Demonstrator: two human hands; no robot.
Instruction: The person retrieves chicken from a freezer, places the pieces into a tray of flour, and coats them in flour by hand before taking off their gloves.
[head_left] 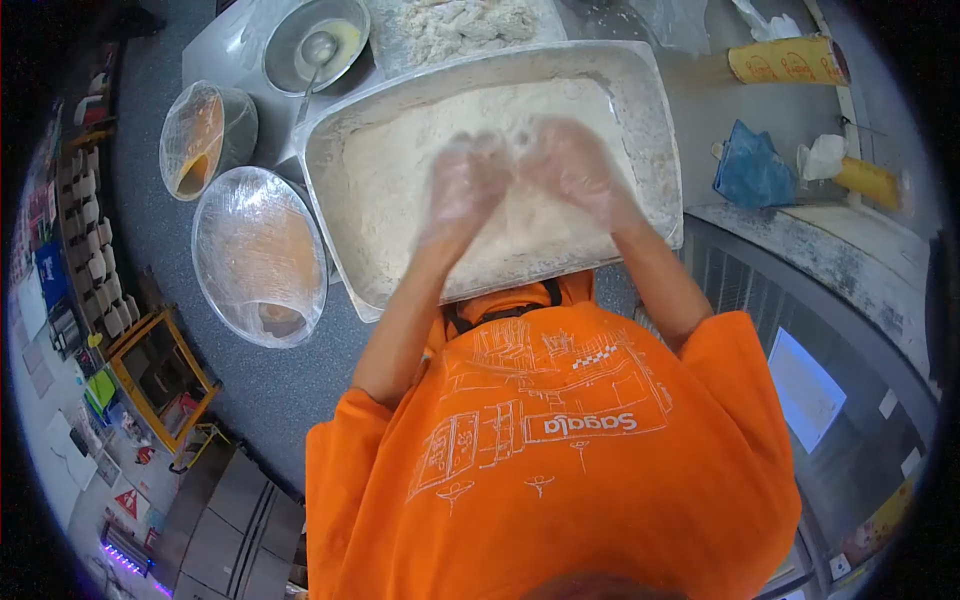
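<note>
Flour tray (640,110) lies crosswise — both hands (520,180) inside.

The person wore a bright orange short-sleeved T-shirt (560,450) printed with white line drawings of buildings and a white word. A dark strap (500,312) crossed its neckline. Thin, clear gloves covered both hands, dusted pale.

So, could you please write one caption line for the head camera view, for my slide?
Two gloved, flour-dusted hands, left hand and right hand, work together in the large rectangular metal tray of white flour.
</note>
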